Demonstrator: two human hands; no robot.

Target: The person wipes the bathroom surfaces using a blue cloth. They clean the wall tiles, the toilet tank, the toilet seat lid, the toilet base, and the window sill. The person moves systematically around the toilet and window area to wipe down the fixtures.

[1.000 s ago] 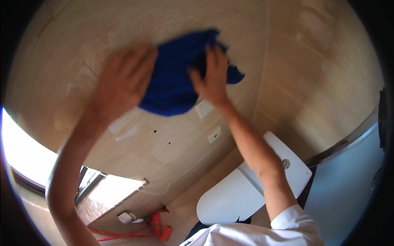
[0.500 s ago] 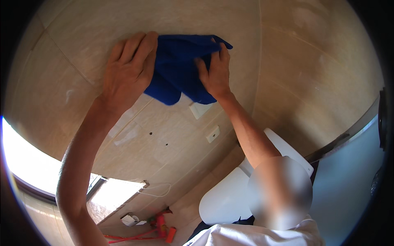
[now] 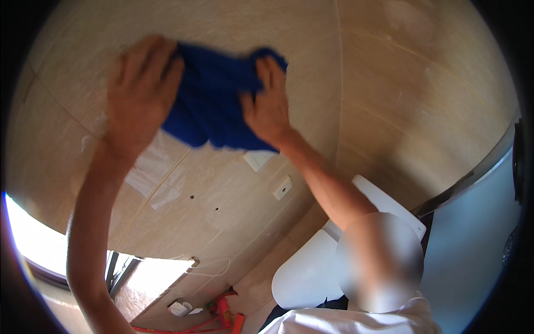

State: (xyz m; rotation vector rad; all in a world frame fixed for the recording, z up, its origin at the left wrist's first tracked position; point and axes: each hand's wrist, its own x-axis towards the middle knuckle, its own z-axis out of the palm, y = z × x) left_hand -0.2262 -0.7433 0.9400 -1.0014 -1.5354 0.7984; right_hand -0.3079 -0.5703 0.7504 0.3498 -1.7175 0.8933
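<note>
A dark blue cloth (image 3: 214,100) is spread between my raised hands, in front of the beige tiled wall (image 3: 217,178). My left hand (image 3: 136,92) is closed on its left edge; that hand is smeared by motion and its thumb is hidden. My right hand (image 3: 270,103) grips the cloth's right part, thumb apart from the fingers and a fold bunched around the fingertips. The cloth hangs loosely in folds, and its lower edge partly covers a white wall plate (image 3: 257,160). Whether the cloth touches the wall, I cannot tell.
Below the cloth are a white socket plate (image 3: 282,188) and two small dark holes in the wall. A bright window (image 3: 147,284) opens at lower left. A white toilet (image 3: 306,273) stands at lower right beside a pale blue panel (image 3: 467,250). Red items (image 3: 224,312) lie on the floor.
Both hands have moved to the left with the cloth. The cloth's right end has bunched up around my right fingers. The view has shifted slightly.
</note>
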